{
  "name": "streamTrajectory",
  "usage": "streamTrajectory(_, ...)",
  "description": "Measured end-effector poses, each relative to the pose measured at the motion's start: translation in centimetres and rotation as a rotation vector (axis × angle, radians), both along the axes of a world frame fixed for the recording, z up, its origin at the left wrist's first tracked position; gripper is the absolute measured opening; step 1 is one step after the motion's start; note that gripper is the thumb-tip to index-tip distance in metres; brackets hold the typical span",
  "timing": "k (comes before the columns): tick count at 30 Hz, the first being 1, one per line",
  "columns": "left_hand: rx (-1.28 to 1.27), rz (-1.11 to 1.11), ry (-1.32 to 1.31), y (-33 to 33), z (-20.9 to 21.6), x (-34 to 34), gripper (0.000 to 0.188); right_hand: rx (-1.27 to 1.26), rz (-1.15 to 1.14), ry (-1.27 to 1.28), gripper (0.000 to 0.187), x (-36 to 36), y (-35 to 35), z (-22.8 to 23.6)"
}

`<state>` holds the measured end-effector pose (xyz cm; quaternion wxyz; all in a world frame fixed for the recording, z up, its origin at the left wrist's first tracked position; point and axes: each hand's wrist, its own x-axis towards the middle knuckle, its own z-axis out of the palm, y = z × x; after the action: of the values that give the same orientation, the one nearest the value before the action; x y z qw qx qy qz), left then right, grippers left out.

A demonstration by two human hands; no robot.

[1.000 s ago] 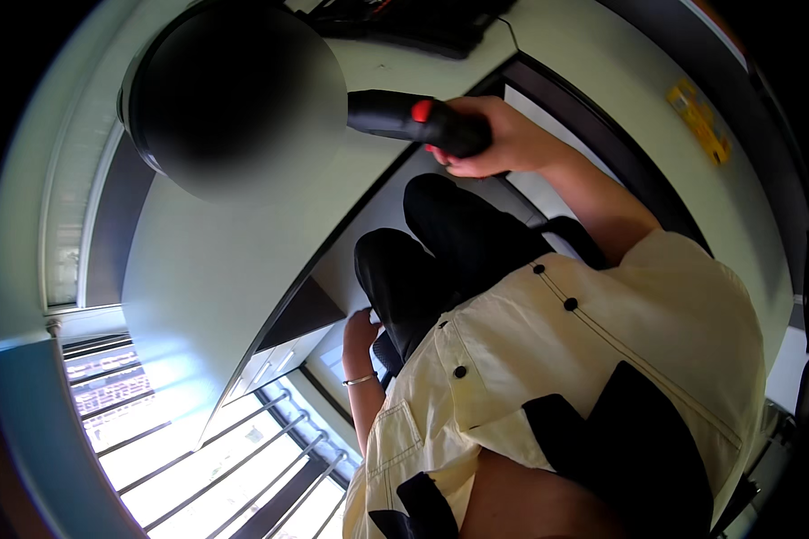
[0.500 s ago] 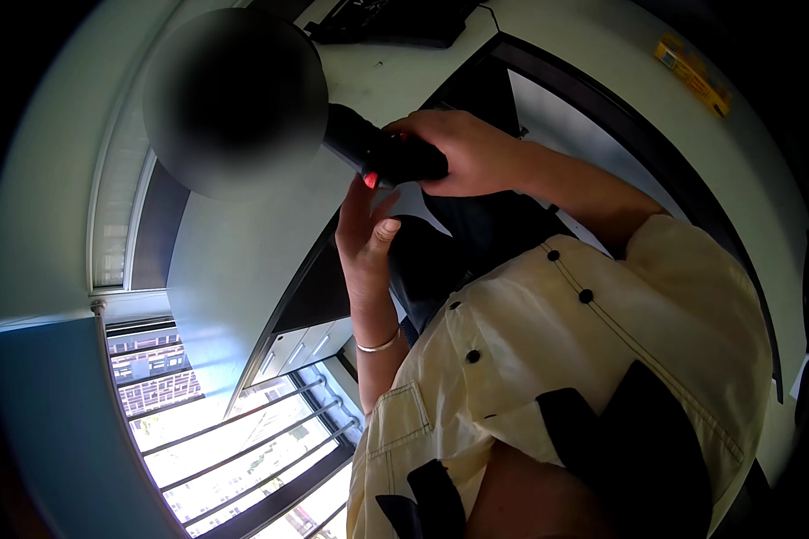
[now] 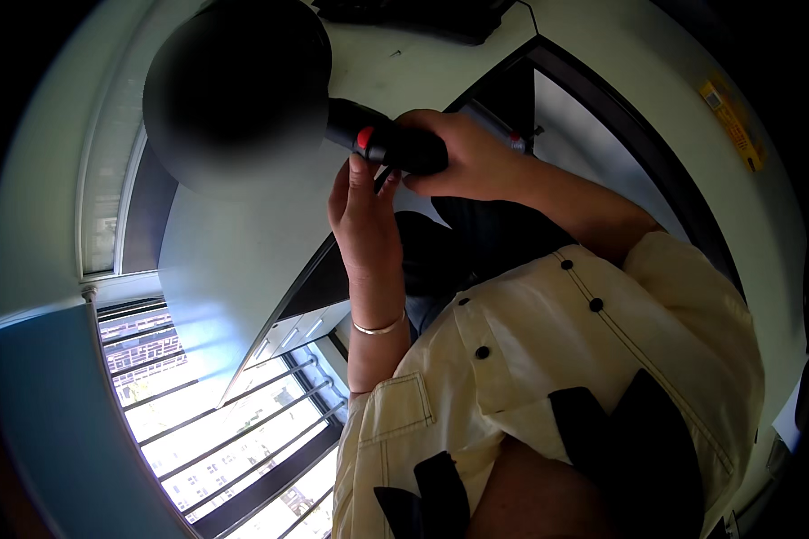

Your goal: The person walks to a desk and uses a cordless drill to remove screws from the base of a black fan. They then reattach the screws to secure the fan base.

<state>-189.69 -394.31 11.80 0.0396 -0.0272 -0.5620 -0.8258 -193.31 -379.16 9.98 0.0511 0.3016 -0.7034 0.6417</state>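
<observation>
A thick black handle with a red button [image 3: 365, 137] is held up in front of me. Its far left end meets a large round black thing [image 3: 243, 81], which is smeared and whose kind I cannot make out. My right hand [image 3: 463, 154] is wrapped around the handle's right end. From below, my left hand [image 3: 365, 211] has its fingertips against the handle just under the red button, fingers and thumb drawn together there. A thin dark strip shows between the left thumb and fingers. A bracelet [image 3: 379, 326] circles my left wrist.
Pale desk tops [image 3: 234, 242] with dark edges bend around me. A yellow box [image 3: 733, 124] lies at the far right, and a black flat object [image 3: 422, 16] at the top. A barred window [image 3: 225, 440] and a blue panel [image 3: 49, 422] are at lower left.
My left hand has risen and closed its fingers at the handle's underside. The handle has turned, so the red button now faces me more. My right hand keeps its hold.
</observation>
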Motion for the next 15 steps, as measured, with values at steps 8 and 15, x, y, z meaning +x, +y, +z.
streamTrajectory(8,-0.157,-0.054,0.124,0.5,0.6,-2.4,0.038,-0.359,0.106,-0.434,0.03,-1.4,0.6,0.5)
streamTrajectory(15,-0.228,-0.032,0.067,0.1,-0.5,-3.3,0.037,-0.385,0.224,-0.489,0.028,-2.5,0.9,-0.4)
